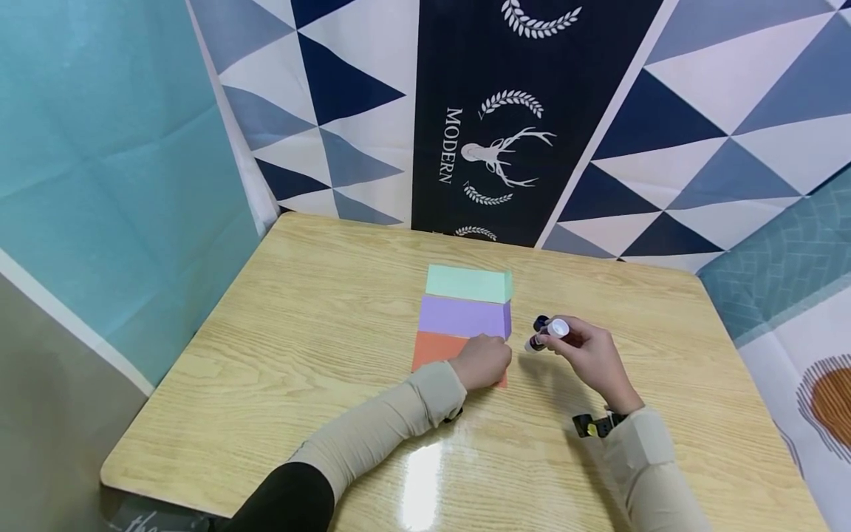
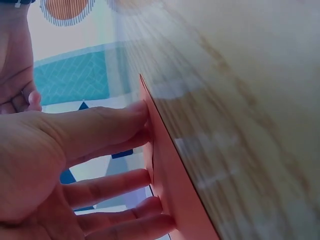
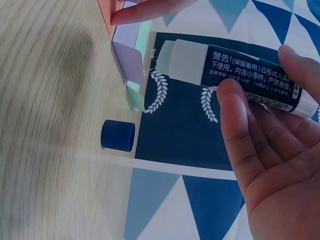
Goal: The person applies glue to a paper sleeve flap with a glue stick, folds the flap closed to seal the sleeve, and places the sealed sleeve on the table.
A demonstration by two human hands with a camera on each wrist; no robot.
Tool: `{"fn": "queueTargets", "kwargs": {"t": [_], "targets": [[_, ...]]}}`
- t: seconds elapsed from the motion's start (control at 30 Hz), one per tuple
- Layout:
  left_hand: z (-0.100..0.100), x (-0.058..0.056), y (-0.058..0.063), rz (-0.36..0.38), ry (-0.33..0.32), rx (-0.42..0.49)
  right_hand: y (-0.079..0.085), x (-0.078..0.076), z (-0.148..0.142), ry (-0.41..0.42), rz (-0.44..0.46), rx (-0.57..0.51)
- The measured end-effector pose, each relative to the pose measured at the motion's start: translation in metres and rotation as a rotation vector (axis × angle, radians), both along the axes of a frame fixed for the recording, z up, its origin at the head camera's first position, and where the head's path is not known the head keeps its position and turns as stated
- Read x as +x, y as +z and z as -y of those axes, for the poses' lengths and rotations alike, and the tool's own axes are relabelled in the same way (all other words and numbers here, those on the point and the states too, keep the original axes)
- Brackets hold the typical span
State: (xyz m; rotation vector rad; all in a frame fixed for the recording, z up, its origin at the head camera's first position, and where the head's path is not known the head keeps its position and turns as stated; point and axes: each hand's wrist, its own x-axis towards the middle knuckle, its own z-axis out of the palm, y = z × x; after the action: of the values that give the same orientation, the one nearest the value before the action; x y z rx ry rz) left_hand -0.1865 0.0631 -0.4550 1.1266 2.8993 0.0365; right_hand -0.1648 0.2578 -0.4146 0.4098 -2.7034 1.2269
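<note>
Hands apart. Left hand [image 1: 484,360], fingers extended, touches orange paper [image 1: 433,350] on table [image 1: 299,332]; purple paper [image 1: 462,318] and green paper [image 1: 465,284] lie beyond, right edges folded up. Right hand [image 1: 595,362] grips uncapped glue stick [image 3: 250,75] above table, blue cap [image 3: 117,135] upright nearby.

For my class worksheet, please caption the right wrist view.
Right hand holding an uncapped glue stick, the blue cap on the table.
</note>
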Motion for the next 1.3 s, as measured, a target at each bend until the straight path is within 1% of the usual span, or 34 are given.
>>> {"fn": "queueTargets", "kwargs": {"t": [0.1, 0.23, 0.4, 0.47, 0.53, 0.57, 0.67, 0.83, 0.9, 1.07, 1.2, 1.3], "targets": [[0.000, -0.001, -0.003, -0.001, -0.004, 0.010, -0.001, 0.000, 0.000, 0.002, 0.002, -0.001], [-0.001, -0.003, -0.006, 0.014, -0.001, -0.015, -0.002, -0.001, 0.001, -0.001, 0.004, -0.014], [-0.003, -0.006, -0.007, 0.073, 0.004, -0.065, -0.002, -0.001, 0.002, 0.000, 0.014, -0.024], [-0.004, -0.006, -0.007, 0.096, 0.013, -0.068, -0.002, -0.001, 0.002, 0.002, 0.017, -0.021], [-0.003, -0.006, -0.008, 0.101, 0.024, -0.060, -0.003, -0.001, 0.001, 0.003, 0.017, -0.013], [-0.003, -0.006, -0.006, 0.110, 0.031, -0.066, -0.003, -0.001, 0.001, 0.003, 0.018, -0.014], [0.000, -0.007, -0.007, 0.092, 0.032, -0.046, -0.003, 0.000, 0.001, 0.001, 0.018, -0.016], [0.004, -0.007, -0.005, 0.073, -0.005, -0.025, -0.002, 0.000, 0.001, 0.000, 0.013, -0.018], [0.006, -0.007, -0.004, 0.085, -0.021, -0.007, -0.002, 0.000, 0.000, -0.001, 0.011, -0.016], [0.010, -0.008, -0.001, 0.141, -0.048, 0.035, -0.003, 0.000, -0.001, -0.006, 0.013, -0.006], [0.014, -0.008, 0.000, 0.146, -0.062, 0.038, -0.002, 0.001, 0.001, -0.011, 0.021, -0.004], [0.017, -0.010, 0.000, 0.148, -0.060, 0.053, 0.001, 0.001, 0.002, -0.016, 0.025, 0.002]]}}
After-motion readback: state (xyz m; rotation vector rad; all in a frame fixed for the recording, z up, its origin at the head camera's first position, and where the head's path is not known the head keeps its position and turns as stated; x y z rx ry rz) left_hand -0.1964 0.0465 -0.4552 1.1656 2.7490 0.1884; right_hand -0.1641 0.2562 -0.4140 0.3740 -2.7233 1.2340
